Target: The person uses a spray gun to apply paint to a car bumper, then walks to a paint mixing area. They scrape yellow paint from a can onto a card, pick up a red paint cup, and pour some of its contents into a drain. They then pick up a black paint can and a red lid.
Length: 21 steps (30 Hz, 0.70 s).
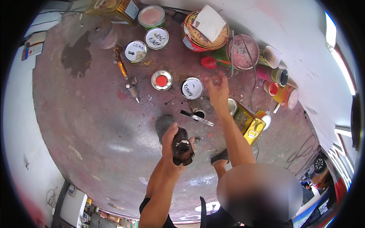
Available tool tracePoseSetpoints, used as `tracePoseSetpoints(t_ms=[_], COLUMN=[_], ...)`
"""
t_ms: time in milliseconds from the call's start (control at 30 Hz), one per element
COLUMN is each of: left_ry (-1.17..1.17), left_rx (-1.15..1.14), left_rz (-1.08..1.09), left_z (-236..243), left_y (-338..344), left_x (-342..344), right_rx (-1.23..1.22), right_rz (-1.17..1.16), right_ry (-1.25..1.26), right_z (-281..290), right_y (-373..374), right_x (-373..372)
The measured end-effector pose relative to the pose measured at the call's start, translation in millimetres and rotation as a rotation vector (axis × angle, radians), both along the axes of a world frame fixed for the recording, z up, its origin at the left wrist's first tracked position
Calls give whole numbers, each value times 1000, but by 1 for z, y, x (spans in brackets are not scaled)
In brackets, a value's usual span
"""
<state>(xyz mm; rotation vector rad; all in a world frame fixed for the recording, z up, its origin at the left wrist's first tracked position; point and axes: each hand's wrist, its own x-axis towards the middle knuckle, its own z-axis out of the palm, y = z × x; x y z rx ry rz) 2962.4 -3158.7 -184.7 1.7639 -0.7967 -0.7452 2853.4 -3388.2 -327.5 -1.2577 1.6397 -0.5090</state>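
My left hand [169, 146] is wrapped round a dark, hollow part [182, 146] with an uneven rim and a small pale patch; its exact kind cannot be made out. Farther off, my right hand [219, 95] reaches over the floor with fingers apart and nothing visible in them. Just left of it stands a white-lidded can [192, 88] with handwriting on top. A small open cup [198, 115] of dark liquid sits between the hands, with a flat metal strip [203, 120] lying across its mouth. Beyond my right fingertips is a red round cap or cup [208, 62].
Paint cans [156, 38] and a large stained bucket [197, 41] stand along the far side. A yellow rectangular tin [249, 123] is beside my right forearm. To the left lies a spray gun [131, 90] with an amber part. A cable [254, 76] trails down the right.
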Motion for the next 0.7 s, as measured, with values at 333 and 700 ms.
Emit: tracePoseSetpoints(t_ms=[333, 700], left_ry=[-7, 29], left_rx=[62, 107], left_rz=[37, 18], left_z=[2, 8], left_y=[-10, -11], left_x=[23, 5], right_rx=[-208, -266], right_rz=[-192, -63], right_ry=[73, 10], right_z=[-95, -7], right_y=[-46, -3], right_x=[58, 46])
